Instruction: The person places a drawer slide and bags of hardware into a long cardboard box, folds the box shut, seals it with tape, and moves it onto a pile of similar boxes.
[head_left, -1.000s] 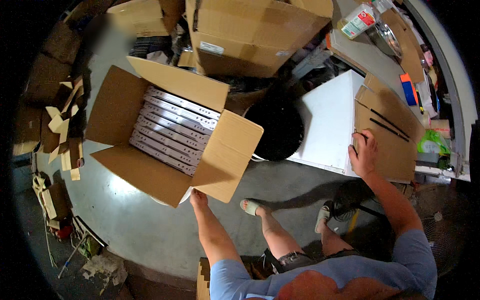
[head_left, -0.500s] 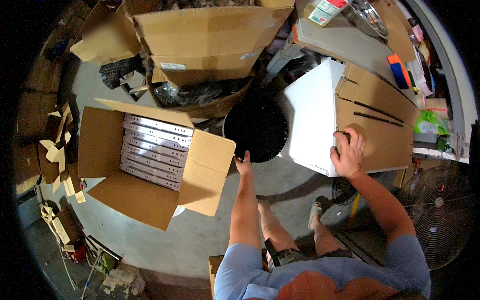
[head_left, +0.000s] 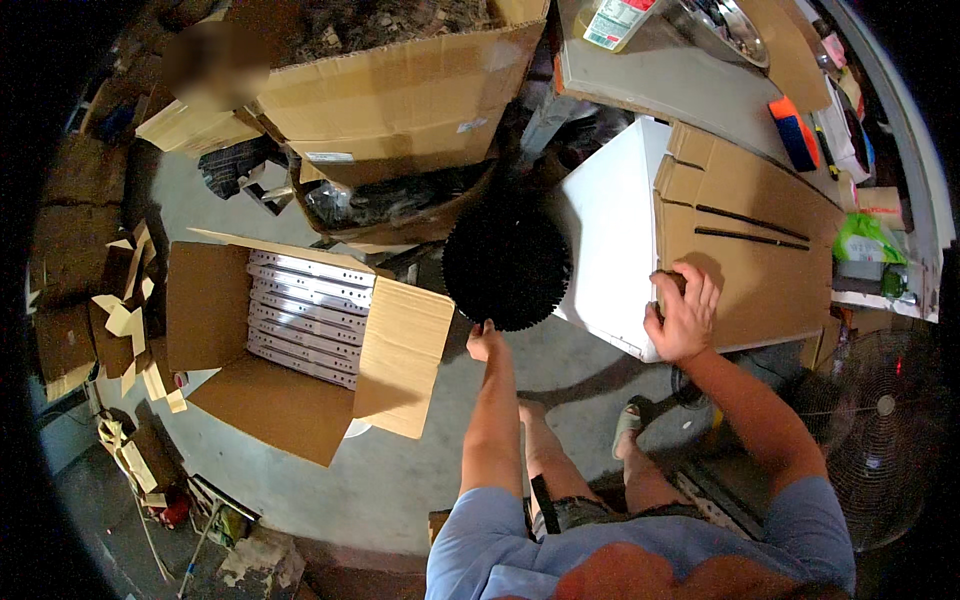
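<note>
A black round thing [head_left: 507, 262] with a toothed rim stands between the open carton and a white box-shaped block; its dark inside cannot be made out. My left hand [head_left: 486, 341] is closed at its near rim, thumb uppermost. On the right, my right hand [head_left: 686, 315] rests with bent, spread fingers on the left edge of a brown cardboard sheet [head_left: 745, 285] covering the white block [head_left: 610, 245]. A dark patch shows between its thumb and fingers; I cannot tell what it is. Two thin black strips [head_left: 752, 236] lie on the cardboard farther back.
At left, an open carton [head_left: 404, 360] holds several stacked silver metal rails [head_left: 305, 320]. Behind stands a large carton [head_left: 400, 105] of dark pieces. A grey table [head_left: 665, 75] carries a bottle [head_left: 617, 22] and metal bowl. A fan [head_left: 880, 420] stands at right.
My view has shifted slightly. The left hand has turned a little at the black thing's rim, its fingers now more tucked in. The right hand stays on the cardboard edge.
</note>
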